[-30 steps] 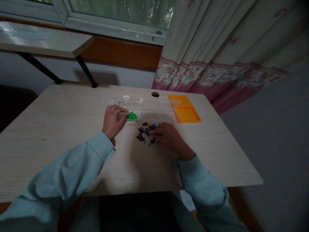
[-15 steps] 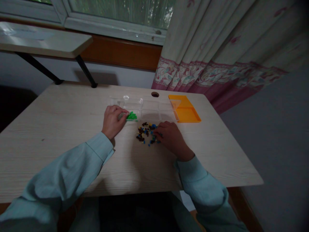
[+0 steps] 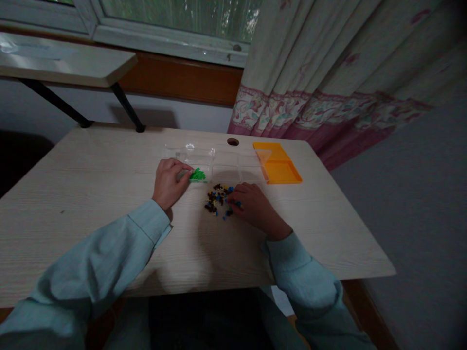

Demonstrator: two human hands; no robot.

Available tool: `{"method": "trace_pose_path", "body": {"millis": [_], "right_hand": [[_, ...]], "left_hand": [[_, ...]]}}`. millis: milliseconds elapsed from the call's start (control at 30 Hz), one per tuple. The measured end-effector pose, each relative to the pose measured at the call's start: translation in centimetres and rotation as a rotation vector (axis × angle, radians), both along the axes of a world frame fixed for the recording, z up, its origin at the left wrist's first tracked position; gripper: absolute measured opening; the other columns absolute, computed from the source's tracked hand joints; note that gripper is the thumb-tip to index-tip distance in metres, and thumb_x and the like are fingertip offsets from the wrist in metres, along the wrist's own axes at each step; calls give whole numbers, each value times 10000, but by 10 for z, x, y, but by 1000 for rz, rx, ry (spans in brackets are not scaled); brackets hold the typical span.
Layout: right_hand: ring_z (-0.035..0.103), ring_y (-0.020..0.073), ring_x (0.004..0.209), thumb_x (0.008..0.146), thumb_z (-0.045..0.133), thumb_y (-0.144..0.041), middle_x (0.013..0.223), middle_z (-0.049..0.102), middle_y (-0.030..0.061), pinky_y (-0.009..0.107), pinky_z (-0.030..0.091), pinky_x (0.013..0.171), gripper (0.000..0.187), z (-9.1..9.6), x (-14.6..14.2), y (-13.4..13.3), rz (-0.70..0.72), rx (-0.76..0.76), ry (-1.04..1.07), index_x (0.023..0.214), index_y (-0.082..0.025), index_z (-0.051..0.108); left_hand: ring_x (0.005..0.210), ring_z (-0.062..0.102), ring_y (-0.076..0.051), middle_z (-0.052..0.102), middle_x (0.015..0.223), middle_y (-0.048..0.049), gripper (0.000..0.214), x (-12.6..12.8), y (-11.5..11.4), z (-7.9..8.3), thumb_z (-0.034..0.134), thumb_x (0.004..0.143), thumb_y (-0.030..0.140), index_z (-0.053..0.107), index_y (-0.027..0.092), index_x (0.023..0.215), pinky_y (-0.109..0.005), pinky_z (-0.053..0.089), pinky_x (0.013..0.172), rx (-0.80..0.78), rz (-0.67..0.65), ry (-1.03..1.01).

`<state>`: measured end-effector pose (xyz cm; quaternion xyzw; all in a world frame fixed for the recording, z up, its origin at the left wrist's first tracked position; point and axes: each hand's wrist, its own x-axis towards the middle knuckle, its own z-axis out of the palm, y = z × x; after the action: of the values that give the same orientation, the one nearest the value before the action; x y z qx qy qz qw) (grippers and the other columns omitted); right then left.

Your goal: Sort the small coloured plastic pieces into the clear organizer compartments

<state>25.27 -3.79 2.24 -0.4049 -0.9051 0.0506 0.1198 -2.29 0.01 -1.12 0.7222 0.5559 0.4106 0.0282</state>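
Note:
A clear compartment box (image 3: 226,173) lies across the desk. Bright green small plastic pieces (image 3: 198,174) are heaped in its front left compartment. At that corner my left hand (image 3: 170,183) is closed on the box, thumb beside the green pieces. Just in front of the box is a loose pile of small plastic pieces (image 3: 215,198), dark brown, blue, yellow and a few green. My right hand (image 3: 253,205) reaches into the pile's right side, fingers curled down and closed among the pieces. Whatever its fingertips hold is too small and hidden to make out.
An orange tray-like lid (image 3: 282,170) lies at the box's right end, partly under it. Behind the box is a round hole (image 3: 233,142) in the desk (image 3: 109,184). A raised shelf (image 3: 73,63) stands at the back left. A curtain (image 3: 284,87) hangs behind the right side.
My right hand has shifted slightly left, its fingers curling further over the pieces at the pile's right side. My left hand stays at the box corner.

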Motion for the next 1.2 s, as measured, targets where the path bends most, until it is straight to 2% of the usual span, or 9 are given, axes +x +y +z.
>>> {"method": "trace_pose_path", "body": {"millis": [300, 533, 733, 867, 1200], "right_hand": [[570, 199, 919, 825, 643, -159, 958, 660, 58, 324, 384, 817, 136, -11, 1, 5, -16, -131, 80, 944, -198, 694], [571, 216, 976, 824, 652, -207, 1004, 654, 57, 344, 370, 848, 170, -2, 8, 3, -42, -97, 80, 985, -226, 705], [580, 197, 929, 850, 671, -239, 975, 671, 45, 329, 376, 816, 119, -3, 13, 6, 65, -134, 30, 945, -251, 741], [578, 202, 917, 839, 700, -258, 973, 682, 40, 333, 373, 796, 98, -4, 10, 6, 74, -133, -9, 920, -266, 754], [575, 206, 904, 848, 681, -197, 900, 684, 52, 338, 390, 813, 73, -2, 1, 2, 52, -111, 4, 861, -216, 750]], "left_hand": [[984, 527, -255, 627, 931, -62, 181, 1, 0, 1, 598, 884, 368, 726, 248, 925, -457, 391, 932, -6, -4, -12], [989, 527, -248, 628, 938, -61, 174, 1, 1, 0, 598, 886, 352, 725, 241, 928, -442, 399, 928, 3, -9, -7], [990, 526, -249, 628, 935, -63, 195, 1, 0, 0, 591, 896, 386, 726, 246, 923, -441, 405, 916, -7, 4, -8], [974, 530, -249, 638, 923, -61, 196, 1, 1, 0, 592, 897, 385, 729, 244, 904, -445, 405, 905, -8, 5, -16], [972, 532, -244, 646, 949, -66, 262, -1, 2, -2, 529, 939, 376, 755, 245, 953, -441, 396, 914, 8, 4, 6]]}}
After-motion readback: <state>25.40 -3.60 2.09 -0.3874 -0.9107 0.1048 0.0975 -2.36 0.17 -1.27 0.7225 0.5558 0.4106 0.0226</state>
